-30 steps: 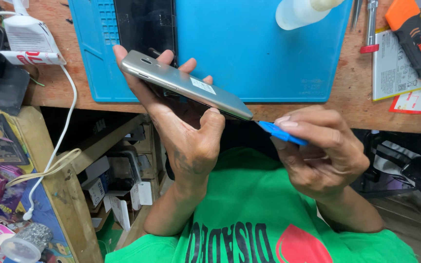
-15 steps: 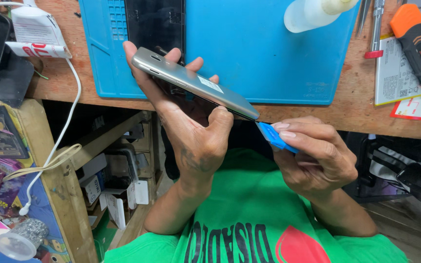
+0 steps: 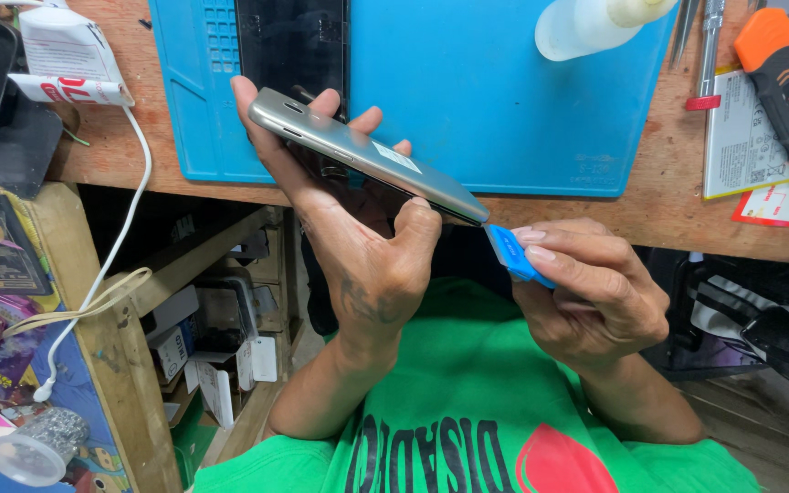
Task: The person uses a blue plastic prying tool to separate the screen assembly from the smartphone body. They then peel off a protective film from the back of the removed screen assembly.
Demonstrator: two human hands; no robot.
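Blue pry tool point(image 3: 510, 253) now right at the grey phone's point(image 3: 367, 155) lower corner, closer vs a sec ago. Left hand point(image 3: 358, 246) grips phone edge-up above the worktop point(image 3: 668, 215); right hand point(image 3: 586, 292) pinches tool, tip touching the seam.

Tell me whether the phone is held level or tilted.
Tilted: the phone slopes down from the left hand toward the blue pry tool.

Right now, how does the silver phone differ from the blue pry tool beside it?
The silver phone is long, metallic and held edge-up in the left hand; the blue pry tool is short, plastic and pinched by the right hand. Both are flat, and they meet at the phone's lower corner.
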